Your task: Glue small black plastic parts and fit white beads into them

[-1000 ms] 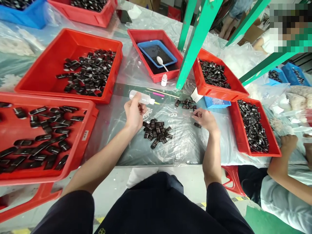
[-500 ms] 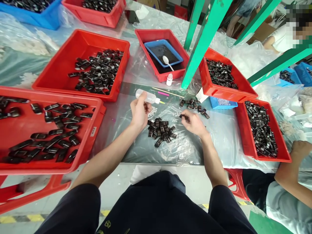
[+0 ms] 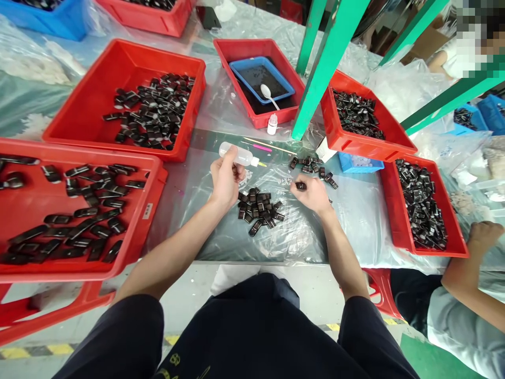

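My left hand (image 3: 225,176) is closed around a clear squeeze bottle (image 3: 241,154) with a white cap and a thin yellow tip; the bottle lies nearly level, tip toward the right. Pinched in the fingers of my right hand (image 3: 313,193) is a small shiny black part (image 3: 301,186), shaped like a little toy car body. Between and below my hands sits a pile of similar black parts (image 3: 258,208) on the plastic-covered table. A smaller group of black parts (image 3: 310,164) lies just beyond my right hand. Small white bits (image 3: 245,180) are partly hidden near my left fingers.
Red bins of black parts stand left (image 3: 155,210), back left (image 3: 193,105) and right (image 3: 428,252). A red tray (image 3: 256,118) holds a blue tray and white spoon (image 3: 268,95), with a small bottle (image 3: 272,125) before it. A green post (image 3: 315,87) rises behind. A co-worker's arm (image 3: 465,273) rests at right.
The black part in my right hand has turned so that more of it shows. My left hand keeps the bottle almost in place. The whole view has shifted slightly.
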Motion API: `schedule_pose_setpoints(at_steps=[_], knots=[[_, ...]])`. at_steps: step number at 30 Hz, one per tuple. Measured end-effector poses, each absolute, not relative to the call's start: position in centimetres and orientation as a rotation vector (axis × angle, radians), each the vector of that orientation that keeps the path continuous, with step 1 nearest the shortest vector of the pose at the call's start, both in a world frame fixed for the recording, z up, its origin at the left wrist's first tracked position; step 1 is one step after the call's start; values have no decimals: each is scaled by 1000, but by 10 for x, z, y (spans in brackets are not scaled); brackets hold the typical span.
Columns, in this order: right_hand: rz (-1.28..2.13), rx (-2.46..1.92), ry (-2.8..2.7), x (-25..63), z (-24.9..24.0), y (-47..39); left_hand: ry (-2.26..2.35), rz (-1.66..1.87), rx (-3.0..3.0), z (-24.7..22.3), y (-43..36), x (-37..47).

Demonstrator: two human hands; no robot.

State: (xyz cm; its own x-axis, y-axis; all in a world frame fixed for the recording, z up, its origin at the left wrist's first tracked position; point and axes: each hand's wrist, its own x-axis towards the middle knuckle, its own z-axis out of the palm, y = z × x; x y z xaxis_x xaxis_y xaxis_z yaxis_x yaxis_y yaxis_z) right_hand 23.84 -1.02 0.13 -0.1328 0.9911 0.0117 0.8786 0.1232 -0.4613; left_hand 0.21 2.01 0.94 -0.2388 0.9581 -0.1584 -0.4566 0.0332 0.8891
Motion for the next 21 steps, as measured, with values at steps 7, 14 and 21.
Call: schedule_pose_setpoints(at_steps=[7,14,21], knots=[[578,-1853,-1944,250,2,-6,1081,1508,663,7,21,2],[1232,-1211,-1588,233,-12,-8,1057,1463,728,7,19,3],[1390,-1002,-1593,215,-13,-19,1037,1458,812,5,18,3]])
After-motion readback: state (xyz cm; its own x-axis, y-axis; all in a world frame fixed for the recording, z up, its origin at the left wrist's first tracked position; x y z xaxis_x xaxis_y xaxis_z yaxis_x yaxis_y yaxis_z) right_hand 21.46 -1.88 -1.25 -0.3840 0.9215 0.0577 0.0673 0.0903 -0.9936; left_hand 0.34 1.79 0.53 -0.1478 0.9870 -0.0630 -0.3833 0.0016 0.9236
